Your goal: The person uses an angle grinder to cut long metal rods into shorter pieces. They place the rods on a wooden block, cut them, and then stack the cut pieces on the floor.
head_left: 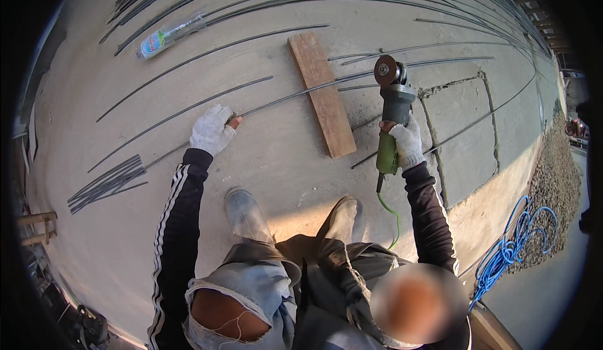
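**Metal rod (276,104), angle grinder (396,104), concrete floor (270,161)**

Head view: floor grey, sunlit near your boots (248,215); gravel (553,193) and coiled blue cable (493,269) at right. Your gloved left hand (213,130) is closed round the metal rod: thin, dark, lying across a brown wooden plank (330,114). Your gloved right hand (408,143) is wrapped round the angle grinder: green and dark grey, brown disc (391,70) by the rod. Contact: can't tell.

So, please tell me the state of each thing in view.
Left hand: gloved, gripping long rod
Right hand: gloved, gripping angle grinder
Angle grinder: disc fitted; whether running, unclear
Long rod: lying across wooden plank
Wooden plank: flat
Short rods: lying gathered together
Green cord: slack
Blue cable or hose: loosely coiled
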